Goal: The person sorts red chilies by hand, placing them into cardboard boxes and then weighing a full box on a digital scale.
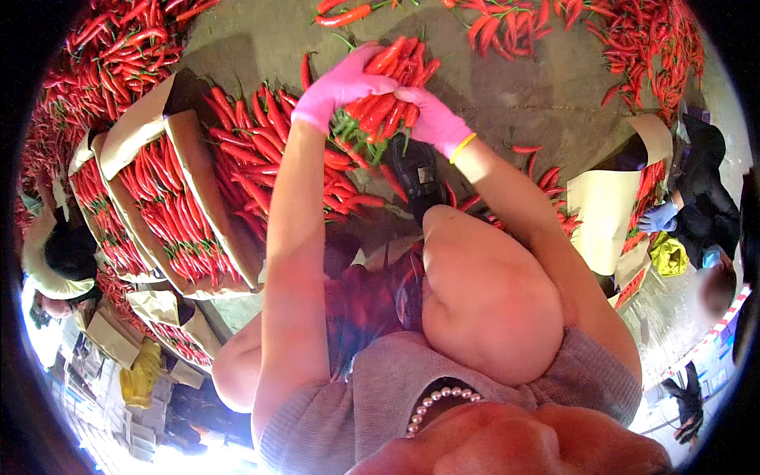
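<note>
Both my hands wear pink gloves and are closed around a bunch of red chili peppers (400, 63), held above the floor in front of me. The left side of the bunch is in the grip of my left hand (336, 85). On its lower right side presses my right hand (435, 125), with a yellow band at the wrist. Green stems point down toward me from the bunch. Just below and left of my hands lies a loose heap of red chili peppers (257, 146). My dark shoe (419, 178) is under the right hand.
On the left stands an open cardboard box (138, 131) packed with chili rows, with more boxes beside it. Another box (606, 218) is at right, near a person's blue-gloved hand (659, 217) and a yellow bag (669, 255). Chili piles (649, 47) lie at the far side.
</note>
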